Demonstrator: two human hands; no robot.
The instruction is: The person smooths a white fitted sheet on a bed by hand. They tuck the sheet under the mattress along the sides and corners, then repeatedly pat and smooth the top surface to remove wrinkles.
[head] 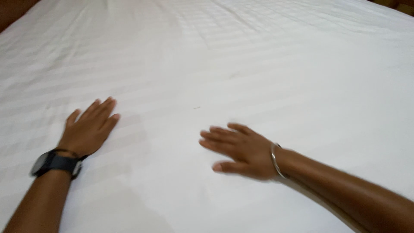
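Note:
A white bed sheet with faint woven stripes fills almost the whole view. My left hand lies flat on it at the lower left, fingers together and pointing up and right; a black watch sits on that wrist. My right hand rests palm down on the sheet near the lower middle, fingers stretched toward the left and slightly blurred. A thin silver bangle circles the right wrist. Neither hand holds anything.
A small dark speck lies on the sheet between and above the hands. Dark brown edges show at the top left corner and at the top right corner beyond the sheet. Soft folds run across the sheet's far part.

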